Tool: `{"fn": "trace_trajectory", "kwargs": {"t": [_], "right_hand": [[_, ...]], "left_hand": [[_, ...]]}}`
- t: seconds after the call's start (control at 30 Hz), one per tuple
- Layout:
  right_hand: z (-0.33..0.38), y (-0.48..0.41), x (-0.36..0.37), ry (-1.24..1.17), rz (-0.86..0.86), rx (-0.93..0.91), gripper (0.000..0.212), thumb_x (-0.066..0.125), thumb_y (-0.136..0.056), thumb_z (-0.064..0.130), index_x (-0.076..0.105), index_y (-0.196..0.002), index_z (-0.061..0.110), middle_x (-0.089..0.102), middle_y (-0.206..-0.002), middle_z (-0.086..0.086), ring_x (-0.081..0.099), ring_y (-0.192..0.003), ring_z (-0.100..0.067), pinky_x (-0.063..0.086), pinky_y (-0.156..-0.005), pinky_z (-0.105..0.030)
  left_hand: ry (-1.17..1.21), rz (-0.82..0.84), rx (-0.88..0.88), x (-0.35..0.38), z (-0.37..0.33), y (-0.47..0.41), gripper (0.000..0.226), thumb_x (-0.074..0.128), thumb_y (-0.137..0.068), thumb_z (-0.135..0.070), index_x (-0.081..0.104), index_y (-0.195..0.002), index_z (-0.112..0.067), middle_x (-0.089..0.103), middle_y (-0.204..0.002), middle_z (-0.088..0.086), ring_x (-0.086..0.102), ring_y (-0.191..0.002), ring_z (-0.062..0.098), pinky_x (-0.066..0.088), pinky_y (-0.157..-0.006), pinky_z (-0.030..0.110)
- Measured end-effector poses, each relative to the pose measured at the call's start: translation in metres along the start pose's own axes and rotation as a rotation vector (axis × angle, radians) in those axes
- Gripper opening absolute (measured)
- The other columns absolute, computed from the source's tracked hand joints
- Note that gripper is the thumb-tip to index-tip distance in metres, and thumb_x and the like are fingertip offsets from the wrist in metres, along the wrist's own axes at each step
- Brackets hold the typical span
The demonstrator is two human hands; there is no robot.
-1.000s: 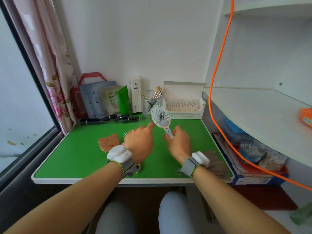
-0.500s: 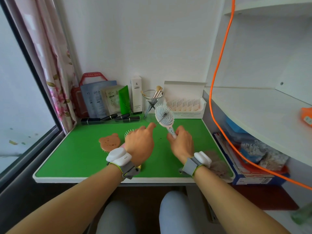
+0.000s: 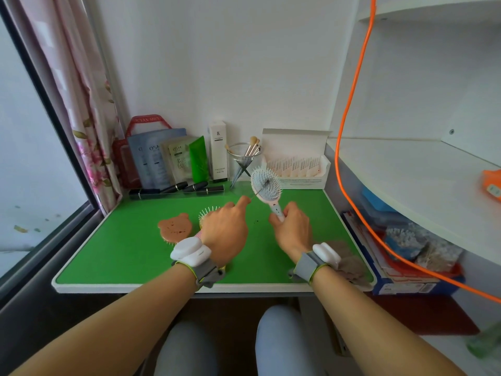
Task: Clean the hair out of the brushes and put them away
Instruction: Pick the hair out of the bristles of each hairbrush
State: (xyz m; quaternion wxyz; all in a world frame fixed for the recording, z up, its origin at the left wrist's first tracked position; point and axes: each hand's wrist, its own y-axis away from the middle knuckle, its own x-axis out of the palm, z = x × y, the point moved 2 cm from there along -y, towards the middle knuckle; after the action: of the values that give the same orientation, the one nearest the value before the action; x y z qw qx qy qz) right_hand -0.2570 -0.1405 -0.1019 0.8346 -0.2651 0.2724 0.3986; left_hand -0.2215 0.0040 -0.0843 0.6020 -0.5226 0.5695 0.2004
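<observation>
Hairbrush (image 3: 265, 183) in right hand (image 3: 292, 232), "IK" box (image 3: 218, 150) behind

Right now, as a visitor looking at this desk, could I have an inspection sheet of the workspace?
Surface: green tabletop.
Job's things: oval brush raised; bear-shaped brush and bristled brush lying down; brownish clump front right.
Clutter: sachets, green tube, white box, cup of makeup brushes, open carton, black tubes.
Hands: right hand grips the oval brush's handle; left hand fingers pinch a thin strand.
Cables: orange cable hanging right.
Surroundings: curtain left; white shelves right.
</observation>
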Motion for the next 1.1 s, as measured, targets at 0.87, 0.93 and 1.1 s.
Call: {"fn": "trace_trajectory", "kwargs": {"t": [0.87, 0.93, 1.1], "right_hand": [[0.000, 0.006, 0.003, -0.006, 0.018, -0.003, 0.022, 0.057, -0.090, 0.029, 0.044, -0.086, 0.011, 0.053, -0.082, -0.004, 0.041, -0.057, -0.014, 0.025, -0.046, -0.027], [0.001, 0.009, 0.005, -0.003, 0.022, -0.014, 0.022, 0.057, -0.089, 0.029, 0.044, -0.086, 0.012, 0.053, -0.082, -0.003, 0.043, -0.059, -0.017, 0.024, -0.046, -0.027], [0.006, 0.014, 0.008, -0.003, 0.029, -0.055, 0.021, 0.057, -0.089, 0.028, 0.044, -0.086, 0.012, 0.050, -0.080, -0.001, 0.042, -0.060, -0.017, 0.021, -0.046, -0.028]], "left_hand": [[0.001, 0.051, -0.016, 0.001, -0.006, -0.008, 0.057, 0.039, -0.081, -0.003, 0.024, -0.131, -0.028, 0.050, -0.078, 0.001, 0.056, -0.062, 0.032, 0.044, -0.054, 0.039], [0.001, 0.055, -0.026, 0.003, -0.007, -0.011, 0.070, 0.040, -0.082, -0.004, 0.013, -0.140, -0.034, 0.046, -0.079, 0.001, 0.057, -0.064, 0.033, 0.038, -0.052, 0.038], [0.010, 0.069, -0.019, 0.006, -0.004, -0.016, 0.072, 0.039, -0.087, -0.008, 0.009, -0.146, -0.038, 0.054, -0.093, 0.008, 0.060, -0.073, 0.036, 0.038, -0.055, 0.039]]}}
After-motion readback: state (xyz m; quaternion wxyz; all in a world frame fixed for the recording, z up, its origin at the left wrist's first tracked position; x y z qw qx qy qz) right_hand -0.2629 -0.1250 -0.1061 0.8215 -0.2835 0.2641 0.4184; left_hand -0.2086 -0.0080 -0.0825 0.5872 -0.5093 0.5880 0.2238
